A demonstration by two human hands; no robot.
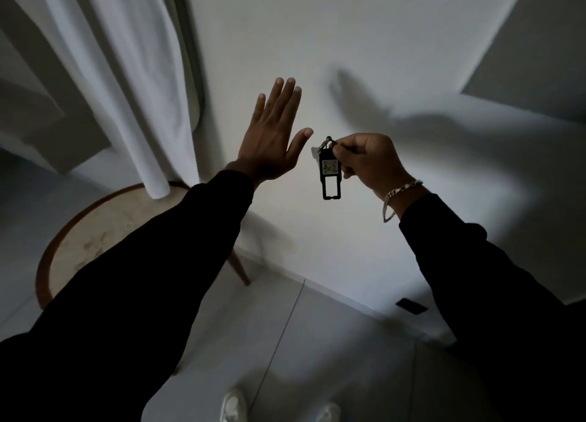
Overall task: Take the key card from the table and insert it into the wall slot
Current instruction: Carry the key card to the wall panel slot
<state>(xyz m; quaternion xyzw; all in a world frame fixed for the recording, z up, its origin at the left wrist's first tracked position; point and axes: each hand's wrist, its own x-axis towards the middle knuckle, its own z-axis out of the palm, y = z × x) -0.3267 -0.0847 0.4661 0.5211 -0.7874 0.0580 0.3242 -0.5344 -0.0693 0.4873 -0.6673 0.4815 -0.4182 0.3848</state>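
A: Status on the key card?

B: Off the table (pixel 95 231). The right hand (pixel 367 161) has it up in front of the wall (pixel 317 41), pinched at the top by the ring (pixel 326 143) between thumb and curled fingers. The tag (pixel 330 174) hangs free below the grip, bottom end down.

A: Why hold it by the top?

B: My read: it leaves the lower end clear, and that end probably goes into the slot. A small white piece shows behind the ring; can't tell what it is.

A: Left hand?

B: The left hand (pixel 272 136) is fully open, fingers straight and together, thumb spread, holding nothing. It's raised flat toward the wall just left of the tag, not touching it. Looks like it's feeling for the slot in the dim light, or steadying. That's a guess.

A: Slot visible?

B: No. Nothing on the wall here reads as a slot. There's only a dark rectangle low at the skirting on the right, likely a socket.

A: Any writing?

B: There's a pale label on the tag, handwritten, reading roughly "A02". No brand visible.

A: Other stuff?

B: Round table at lower left with a white curtain (pixel 126 73) hanging onto its far edge. Chain bracelet (pixel 396 196) on the right wrist.

A: Progress?

B: Pickup is done, insertion isn't.
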